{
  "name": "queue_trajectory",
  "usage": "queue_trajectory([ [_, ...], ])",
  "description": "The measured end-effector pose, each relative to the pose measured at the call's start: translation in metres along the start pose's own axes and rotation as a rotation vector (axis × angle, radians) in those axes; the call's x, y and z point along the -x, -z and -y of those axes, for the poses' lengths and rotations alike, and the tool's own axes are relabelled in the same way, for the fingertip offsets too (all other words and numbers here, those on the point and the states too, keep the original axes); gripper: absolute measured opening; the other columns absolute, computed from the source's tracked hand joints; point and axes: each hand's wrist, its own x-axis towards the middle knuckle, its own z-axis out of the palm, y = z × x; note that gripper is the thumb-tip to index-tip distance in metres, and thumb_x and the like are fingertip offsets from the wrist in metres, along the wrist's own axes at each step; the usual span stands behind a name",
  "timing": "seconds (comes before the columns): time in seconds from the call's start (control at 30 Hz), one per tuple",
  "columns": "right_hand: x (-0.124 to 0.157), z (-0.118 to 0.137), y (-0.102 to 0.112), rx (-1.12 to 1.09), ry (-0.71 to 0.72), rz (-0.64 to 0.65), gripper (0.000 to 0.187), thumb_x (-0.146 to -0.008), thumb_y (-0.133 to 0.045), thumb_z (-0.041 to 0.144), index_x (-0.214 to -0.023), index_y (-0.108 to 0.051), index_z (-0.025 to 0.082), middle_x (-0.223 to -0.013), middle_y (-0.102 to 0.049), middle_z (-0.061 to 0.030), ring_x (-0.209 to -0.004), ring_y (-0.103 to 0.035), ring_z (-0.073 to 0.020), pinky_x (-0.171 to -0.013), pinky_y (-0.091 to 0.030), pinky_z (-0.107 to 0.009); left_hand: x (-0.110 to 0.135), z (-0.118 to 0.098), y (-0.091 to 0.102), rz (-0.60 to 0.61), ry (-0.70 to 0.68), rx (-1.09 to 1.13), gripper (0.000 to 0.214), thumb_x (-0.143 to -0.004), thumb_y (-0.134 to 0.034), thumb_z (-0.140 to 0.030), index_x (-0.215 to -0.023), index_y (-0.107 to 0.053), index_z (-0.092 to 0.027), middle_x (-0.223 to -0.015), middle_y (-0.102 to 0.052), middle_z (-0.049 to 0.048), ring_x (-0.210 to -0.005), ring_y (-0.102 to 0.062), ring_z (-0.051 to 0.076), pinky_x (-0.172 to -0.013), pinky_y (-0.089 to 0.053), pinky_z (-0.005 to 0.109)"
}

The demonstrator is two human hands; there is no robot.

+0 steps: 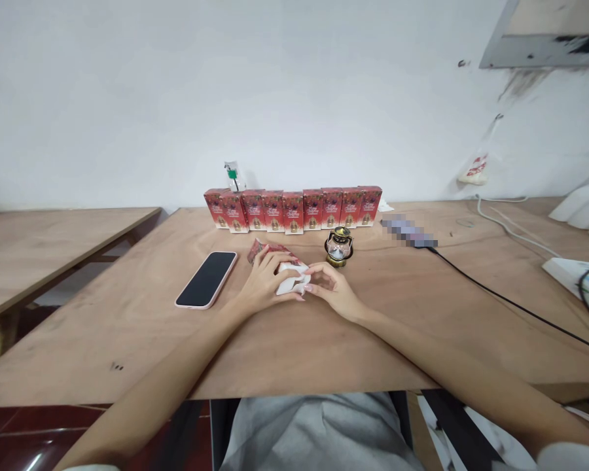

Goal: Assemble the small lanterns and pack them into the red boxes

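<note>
My left hand (264, 281) is wrapped round a small red box (271, 250) lying on its side on the wooden table (294, 340), its white open end (292, 280) turned toward my right hand. My right hand (332, 288) pinches at that white end, fingers curled. Just beyond my right hand stands a small gold lantern ornament (339, 246), apart from both hands. A row of several matching red boxes (293, 209) stands upright along the back of the table.
A black phone in a pink case (207, 279) lies face up left of my hands. A black cable (510, 302) runs across the table's right side from a blurred object (408, 233). White items (572, 271) sit at the right edge. A second table (44, 245) stands to the left.
</note>
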Motion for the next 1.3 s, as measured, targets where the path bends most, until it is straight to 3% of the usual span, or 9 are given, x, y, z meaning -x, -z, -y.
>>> queue_trajectory([
  [0.2, -0.0017, 0.0008, -0.0003, 0.046, -0.018, -0.009, 0.029, -0.071, -0.073, 0.041, -0.083, -0.056, 0.022, -0.104, -0.053, -0.0024, -0.089, -0.060, -0.0144, -0.077, -0.052, -0.030, 0.0001, -0.0038, -0.0047, -0.002, -0.065, -0.010, 0.052, -0.074, -0.058, -0.065, -0.103, -0.062, -0.022, -0.110, -0.063, 0.0105, -0.110, -0.054, 0.024, -0.106, -0.027, 0.049],
  [0.53, -0.0013, -0.0004, 0.0036, 0.027, 0.000, 0.031, 0.030, -0.071, -0.073, 0.045, -0.075, -0.055, 0.021, -0.104, -0.049, -0.0035, -0.100, -0.056, -0.0169, -0.088, -0.051, -0.034, -0.0003, -0.0059, -0.0044, 0.002, -0.089, 0.015, 0.047, -0.075, -0.061, -0.061, -0.102, -0.062, -0.023, -0.111, -0.063, 0.0086, -0.112, -0.053, 0.024, -0.108, -0.024, 0.050],
  [0.7, -0.0012, 0.0006, 0.0026, 0.056, 0.004, 0.010, 0.028, -0.072, -0.072, 0.044, -0.074, -0.058, 0.020, -0.102, -0.051, -0.0043, -0.103, -0.056, -0.0181, -0.088, -0.051, -0.034, -0.0002, -0.0049, -0.0036, -0.012, -0.096, 0.004, 0.046, -0.075, -0.062, -0.059, -0.101, -0.062, -0.021, -0.111, -0.064, 0.0094, -0.110, -0.054, 0.024, -0.107, -0.024, 0.050],
  [1.0, -0.0001, 0.0017, -0.0001, 0.074, -0.045, -0.034, 0.034, -0.068, -0.074, 0.047, -0.076, -0.054, 0.020, -0.097, -0.055, -0.0035, -0.085, -0.062, -0.0153, -0.078, -0.055, -0.034, -0.0008, -0.0103, -0.0070, 0.025, -0.076, 0.029, 0.047, -0.077, -0.059, -0.061, -0.102, -0.062, -0.022, -0.109, -0.066, 0.0076, -0.108, -0.055, 0.023, -0.108, -0.020, 0.048],
  [1.3, -0.0002, 0.0045, -0.0002, 0.029, -0.036, 0.018, 0.033, -0.070, -0.072, 0.045, -0.073, -0.051, 0.020, -0.097, -0.056, -0.0033, -0.090, -0.060, -0.0156, -0.079, -0.055, -0.033, -0.0029, -0.0097, -0.0015, 0.024, -0.062, 0.026, 0.044, -0.077, -0.059, -0.060, -0.099, -0.062, -0.021, -0.107, -0.067, 0.0070, -0.107, -0.056, 0.022, -0.107, -0.024, 0.046],
])
